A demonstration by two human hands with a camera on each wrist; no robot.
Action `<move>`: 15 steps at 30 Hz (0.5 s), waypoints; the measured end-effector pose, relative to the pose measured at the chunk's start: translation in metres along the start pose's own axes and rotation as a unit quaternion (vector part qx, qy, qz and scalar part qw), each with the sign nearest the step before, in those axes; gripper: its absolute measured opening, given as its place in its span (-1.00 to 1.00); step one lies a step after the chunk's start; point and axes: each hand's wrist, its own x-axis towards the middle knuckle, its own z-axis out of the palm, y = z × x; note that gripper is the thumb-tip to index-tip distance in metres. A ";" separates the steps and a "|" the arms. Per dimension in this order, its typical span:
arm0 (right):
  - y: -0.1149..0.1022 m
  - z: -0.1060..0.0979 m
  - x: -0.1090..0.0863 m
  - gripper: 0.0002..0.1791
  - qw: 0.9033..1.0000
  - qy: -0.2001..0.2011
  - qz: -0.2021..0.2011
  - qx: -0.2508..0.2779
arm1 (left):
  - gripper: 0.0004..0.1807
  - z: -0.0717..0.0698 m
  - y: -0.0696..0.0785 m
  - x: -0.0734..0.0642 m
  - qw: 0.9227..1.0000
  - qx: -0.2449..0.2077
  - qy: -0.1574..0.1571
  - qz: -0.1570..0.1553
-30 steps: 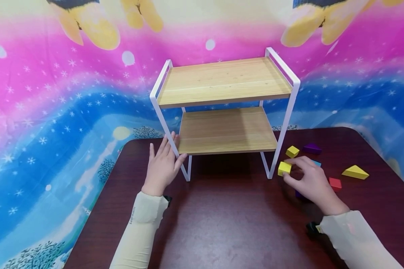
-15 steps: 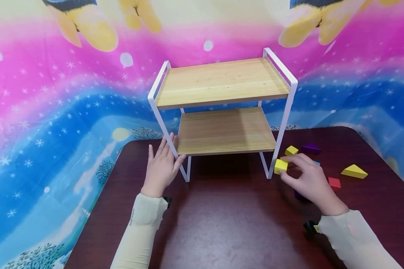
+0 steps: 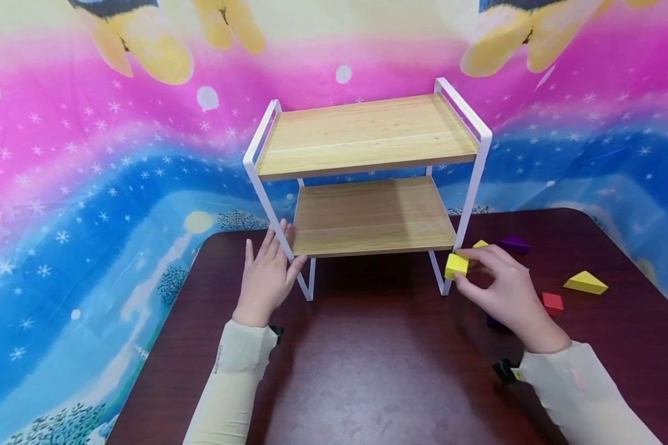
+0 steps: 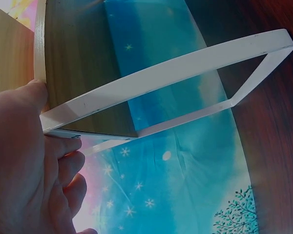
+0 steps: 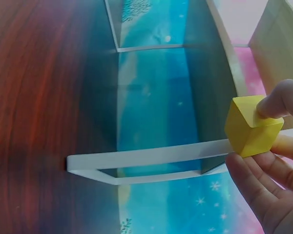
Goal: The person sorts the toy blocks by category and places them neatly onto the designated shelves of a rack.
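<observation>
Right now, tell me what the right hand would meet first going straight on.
The right hand, holding a yellow block, would probably meet the white front-right shelf leg first; the depth between them is unclear.

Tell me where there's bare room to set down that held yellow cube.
The top shelf is bare between its side rails, as is the lower shelf beneath. The table is bare between the sleeves, in front of the rack. It is crowded right of the rack: the right hand with its cube, a red block, a yellow wedge, a purple wedge.
</observation>
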 end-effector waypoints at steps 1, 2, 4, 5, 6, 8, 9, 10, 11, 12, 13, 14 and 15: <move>-0.002 0.000 0.001 -0.51 1.000 0.001 0.000 0.001 | -0.18 0.000 0.000 0.000 1.000 0.000 0.000 0.000; -0.003 -0.001 0.002 -0.50 1.000 0.001 -0.001 0.001 | -0.18 0.000 0.000 0.000 1.000 -0.001 0.000 0.000; -0.005 -0.001 0.004 -0.50 1.000 0.003 -0.006 0.001 | -0.18 0.000 0.000 0.000 1.000 0.001 0.001 0.000; -0.006 -0.001 0.005 -0.49 1.000 0.004 -0.009 0.002 | -0.18 0.000 0.000 0.000 1.000 0.001 0.000 -0.001; -0.007 0.000 0.007 -0.49 1.000 0.005 -0.011 0.003 | -0.18 0.000 0.000 0.000 1.000 0.002 0.000 -0.001; -0.010 0.000 0.009 -0.49 1.000 0.010 -0.017 0.005 | -0.18 0.000 -0.001 0.000 1.000 0.003 -0.001 -0.002; -0.011 0.001 0.011 -0.49 1.000 0.013 -0.020 0.006 | -0.18 0.000 -0.001 0.000 1.000 0.005 -0.002 -0.002; -0.012 0.001 0.012 -0.50 1.000 0.016 -0.022 0.009 | -0.18 0.000 -0.001 0.000 1.000 0.006 -0.003 -0.003; -0.014 0.002 0.013 -0.51 0.999 0.018 -0.023 0.012 | -0.18 0.000 -0.001 0.000 1.000 0.005 -0.003 -0.003; -0.015 0.002 0.015 -0.51 0.999 0.020 -0.024 0.014 | -0.18 -0.001 0.000 0.000 1.000 0.004 -0.003 -0.002; -0.017 0.003 0.016 -0.52 0.999 0.023 -0.025 0.017 | -0.18 -0.001 0.000 0.000 1.000 0.005 -0.004 -0.002; -0.019 0.003 0.018 -0.52 0.999 0.024 -0.025 0.022 | -0.18 -0.001 0.000 0.000 1.000 0.005 -0.004 -0.003; -0.020 0.003 0.019 -0.52 0.999 0.025 -0.026 0.026 | -0.18 -0.001 0.000 0.000 1.000 0.005 -0.005 -0.003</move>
